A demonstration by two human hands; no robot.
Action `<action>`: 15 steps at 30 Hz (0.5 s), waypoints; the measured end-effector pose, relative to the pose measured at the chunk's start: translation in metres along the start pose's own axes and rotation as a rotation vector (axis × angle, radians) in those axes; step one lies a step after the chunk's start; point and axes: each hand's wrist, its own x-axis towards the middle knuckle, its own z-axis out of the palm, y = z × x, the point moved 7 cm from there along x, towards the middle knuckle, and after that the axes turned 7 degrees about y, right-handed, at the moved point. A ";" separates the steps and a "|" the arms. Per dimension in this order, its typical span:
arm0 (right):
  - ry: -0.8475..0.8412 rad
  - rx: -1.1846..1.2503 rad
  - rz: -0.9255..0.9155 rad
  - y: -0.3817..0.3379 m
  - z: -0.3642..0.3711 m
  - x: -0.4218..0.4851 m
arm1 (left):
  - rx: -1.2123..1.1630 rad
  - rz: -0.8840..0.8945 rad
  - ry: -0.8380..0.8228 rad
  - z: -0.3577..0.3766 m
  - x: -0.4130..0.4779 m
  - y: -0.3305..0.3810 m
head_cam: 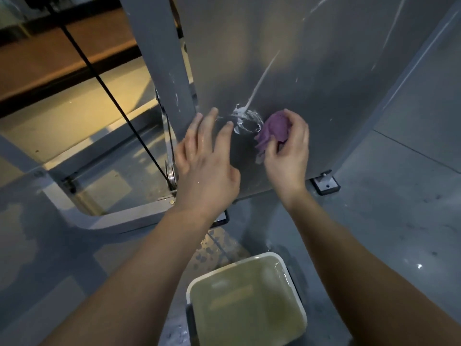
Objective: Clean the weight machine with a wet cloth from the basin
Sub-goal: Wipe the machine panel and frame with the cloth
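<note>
A grey panel (311,78) of the weight machine stands in front of me, marked by a white streak that ends in a smeared white ring (245,119). My right hand (287,156) grips a crumpled purple cloth (273,132) and holds it against the panel just right of the ring. My left hand (204,158) lies flat on the panel left of the ring, fingers straight and spread. A white square basin (294,290) of cloudy yellowish water sits on the floor below my arms.
A grey upright post (162,58) of the machine stands left of the panel, with a black cable (104,81) running down to a pulley (171,174) at its base. A bolted foot plate (325,186) sits at the panel's lower right. Wet spots mark the grey floor.
</note>
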 end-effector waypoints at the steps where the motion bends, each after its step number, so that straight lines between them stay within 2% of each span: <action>1: 0.015 0.011 0.026 0.003 -0.001 0.003 | 0.021 0.015 -0.009 0.004 -0.001 -0.002; 5: 0.061 0.044 0.007 0.000 0.003 0.007 | 0.052 0.020 -0.026 0.010 -0.001 -0.010; 11: 0.051 -0.015 -0.226 -0.009 0.014 0.002 | 0.060 0.044 0.022 0.006 0.002 -0.011; 15: -0.033 -0.067 -0.335 -0.002 0.022 -0.002 | 0.094 0.030 0.023 0.009 0.004 -0.016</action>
